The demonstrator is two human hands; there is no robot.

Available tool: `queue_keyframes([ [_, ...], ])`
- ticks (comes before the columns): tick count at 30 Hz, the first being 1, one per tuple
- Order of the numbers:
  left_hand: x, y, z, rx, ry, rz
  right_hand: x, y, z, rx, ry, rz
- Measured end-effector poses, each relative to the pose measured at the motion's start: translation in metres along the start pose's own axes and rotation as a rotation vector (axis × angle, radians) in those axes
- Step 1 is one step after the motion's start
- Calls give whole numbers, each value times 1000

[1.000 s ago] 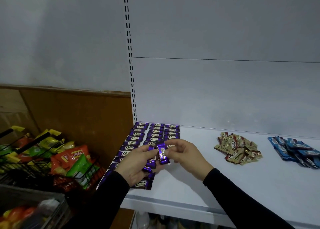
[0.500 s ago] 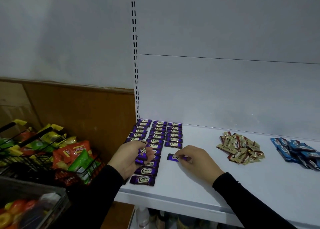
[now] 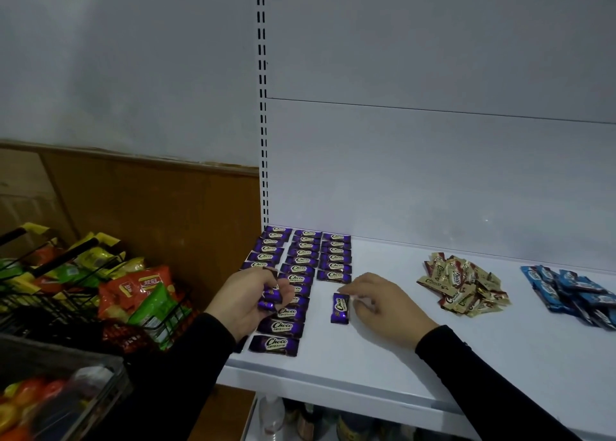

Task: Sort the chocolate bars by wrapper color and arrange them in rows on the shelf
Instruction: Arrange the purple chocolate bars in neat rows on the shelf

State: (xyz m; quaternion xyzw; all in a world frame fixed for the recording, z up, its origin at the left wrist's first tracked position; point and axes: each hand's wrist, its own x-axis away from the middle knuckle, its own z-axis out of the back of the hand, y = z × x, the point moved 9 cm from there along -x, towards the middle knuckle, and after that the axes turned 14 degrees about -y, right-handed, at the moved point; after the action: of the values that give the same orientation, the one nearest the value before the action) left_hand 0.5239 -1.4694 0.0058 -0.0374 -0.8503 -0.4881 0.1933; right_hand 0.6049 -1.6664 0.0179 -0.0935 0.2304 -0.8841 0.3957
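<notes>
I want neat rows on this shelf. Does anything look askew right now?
Yes: the purple bar by the right hand lies lengthwise, crosswise to the third purple row behind it. The gold pile and blue pile lie unsorted.
</notes>
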Motion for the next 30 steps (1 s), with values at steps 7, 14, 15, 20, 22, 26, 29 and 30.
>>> queue_keyframes([
  [7, -2, -2, 1, 14, -4, 14, -9, -1, -6, 64, 40, -18],
  [14, -1, 0, 7, 26, -13, 14, -21, 5, -7, 153, 125, -156],
  [15, -1, 0, 8, 31, -11, 14, -23, 7, -7, 156, 128, -168],
  [20, -1, -1, 12, 20, 1, 21, -25, 8, -6, 171, 159, -186],
  [22, -1, 0, 13, 8, 2, 17, -26, 9, -5, 152, 169, -188],
  [26, -3, 1, 10, -11, -41, -11, -28, 9, -6, 159, 169, -183],
  [29, -3, 0, 5, -42, -94, 1, -28, 9, -7, 151, 186, -187],
  [30, -4, 0, 4, -48, -113, 5, -27, 10, -7, 145, 191, -192],
])
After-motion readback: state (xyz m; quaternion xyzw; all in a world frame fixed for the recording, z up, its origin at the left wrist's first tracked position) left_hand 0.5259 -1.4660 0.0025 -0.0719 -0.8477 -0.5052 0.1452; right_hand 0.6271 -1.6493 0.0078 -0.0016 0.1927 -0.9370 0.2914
